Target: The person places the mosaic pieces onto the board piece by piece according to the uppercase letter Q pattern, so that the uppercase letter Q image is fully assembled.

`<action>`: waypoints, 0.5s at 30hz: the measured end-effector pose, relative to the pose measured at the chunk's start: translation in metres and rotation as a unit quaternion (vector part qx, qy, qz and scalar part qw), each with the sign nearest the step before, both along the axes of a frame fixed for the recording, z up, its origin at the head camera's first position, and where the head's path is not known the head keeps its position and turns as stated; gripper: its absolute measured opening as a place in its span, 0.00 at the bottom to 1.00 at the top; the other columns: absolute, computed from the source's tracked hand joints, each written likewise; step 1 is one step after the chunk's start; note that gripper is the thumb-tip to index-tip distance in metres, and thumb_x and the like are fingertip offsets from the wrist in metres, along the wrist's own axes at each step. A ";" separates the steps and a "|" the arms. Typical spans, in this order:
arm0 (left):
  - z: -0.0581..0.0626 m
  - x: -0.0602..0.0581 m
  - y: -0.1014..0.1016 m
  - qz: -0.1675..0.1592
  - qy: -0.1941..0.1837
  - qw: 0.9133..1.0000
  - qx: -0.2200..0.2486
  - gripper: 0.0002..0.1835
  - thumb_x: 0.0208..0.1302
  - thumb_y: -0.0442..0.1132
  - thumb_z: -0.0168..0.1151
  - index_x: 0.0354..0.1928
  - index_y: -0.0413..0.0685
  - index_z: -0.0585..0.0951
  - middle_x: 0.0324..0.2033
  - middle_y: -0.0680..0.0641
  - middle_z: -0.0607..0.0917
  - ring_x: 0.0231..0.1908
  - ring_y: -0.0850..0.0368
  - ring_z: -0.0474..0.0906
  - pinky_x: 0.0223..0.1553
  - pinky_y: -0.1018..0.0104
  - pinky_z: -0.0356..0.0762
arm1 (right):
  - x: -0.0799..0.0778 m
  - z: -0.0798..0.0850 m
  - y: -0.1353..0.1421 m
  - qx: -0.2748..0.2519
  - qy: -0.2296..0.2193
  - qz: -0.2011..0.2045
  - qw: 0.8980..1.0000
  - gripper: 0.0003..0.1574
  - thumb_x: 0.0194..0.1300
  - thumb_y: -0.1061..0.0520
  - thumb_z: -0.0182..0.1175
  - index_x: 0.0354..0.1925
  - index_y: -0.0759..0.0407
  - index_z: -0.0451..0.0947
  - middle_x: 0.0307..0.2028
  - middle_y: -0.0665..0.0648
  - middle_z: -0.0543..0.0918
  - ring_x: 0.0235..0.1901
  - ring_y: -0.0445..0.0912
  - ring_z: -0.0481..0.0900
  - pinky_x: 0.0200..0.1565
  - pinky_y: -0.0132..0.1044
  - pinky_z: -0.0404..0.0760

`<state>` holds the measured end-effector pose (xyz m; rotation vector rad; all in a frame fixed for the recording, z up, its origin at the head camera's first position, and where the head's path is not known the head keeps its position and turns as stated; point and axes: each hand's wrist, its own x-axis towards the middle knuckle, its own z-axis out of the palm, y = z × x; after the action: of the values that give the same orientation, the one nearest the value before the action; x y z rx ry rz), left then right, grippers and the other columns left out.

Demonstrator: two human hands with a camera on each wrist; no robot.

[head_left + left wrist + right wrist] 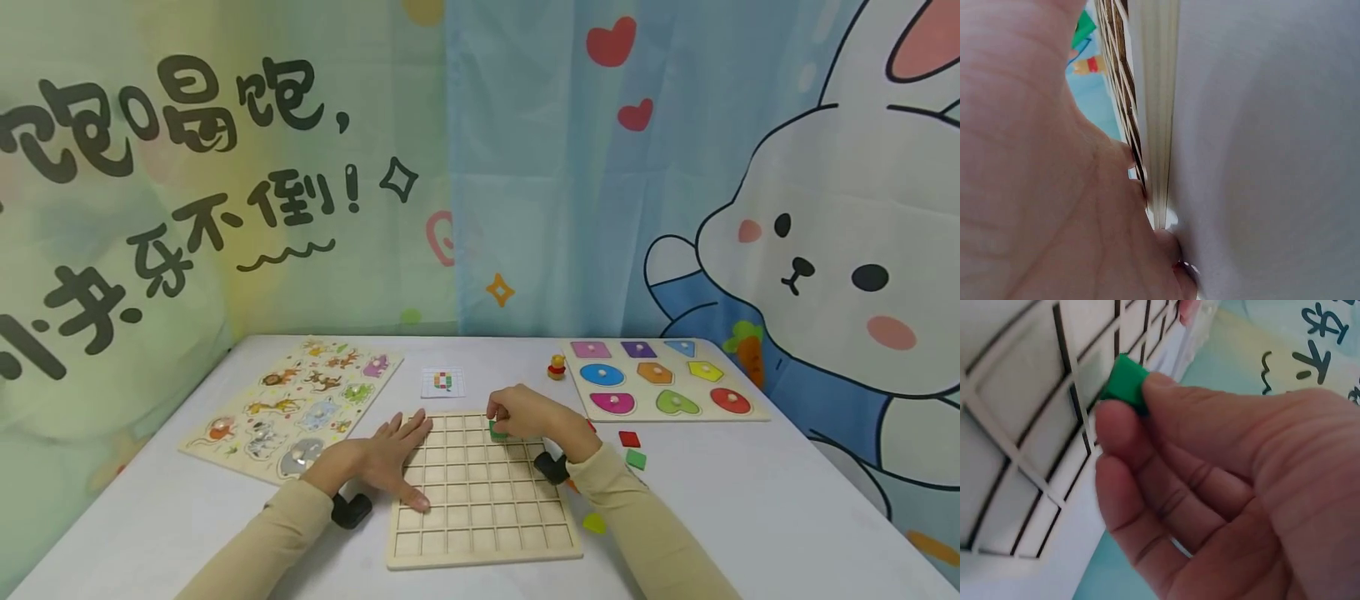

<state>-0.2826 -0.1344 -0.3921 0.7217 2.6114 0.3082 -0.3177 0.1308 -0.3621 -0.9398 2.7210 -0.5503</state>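
Observation:
A light wooden board with a square grid of ridges (pixel 480 536) lies flat in the middle of the table. Over its far side, my right hand (pixel 527 413) pinches a small green square tile (pixel 1126 381) between thumb and forefinger. One corner of the tile points toward the grid; whether it touches the board I cannot tell. My left hand (pixel 386 460) rests at the board's left edge, fingers spread and thumb over the grid's left column. In the left wrist view the board's side edge (pixel 1159 125) runs beside that palm.
Right of the board lie a red tile (pixel 629 438), a green tile (pixel 636 459) and a yellow piece (pixel 594 523). Behind it are a pattern card (pixel 430 392) and a small toy figure (pixel 556 367). An animal puzzle (pixel 300 402) lies left, a shape puzzle (pixel 637 377) far right.

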 end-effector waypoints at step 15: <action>-0.001 -0.001 0.001 0.001 -0.001 1.000 0.001 0.69 0.45 0.69 0.71 0.78 0.46 0.41 0.78 0.43 0.36 0.76 0.37 0.31 0.74 0.44 0.37 | 0.004 -0.008 -0.013 0.034 0.022 -0.017 0.999 0.02 0.66 0.63 0.62 0.37 0.60 0.77 0.31 0.53 0.81 0.33 0.44 0.77 0.40 0.40 0.79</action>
<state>-0.2832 -0.1338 -0.3926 0.7182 2.6106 0.3135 -0.3135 0.1183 -0.3696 -0.9004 2.7809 -0.4460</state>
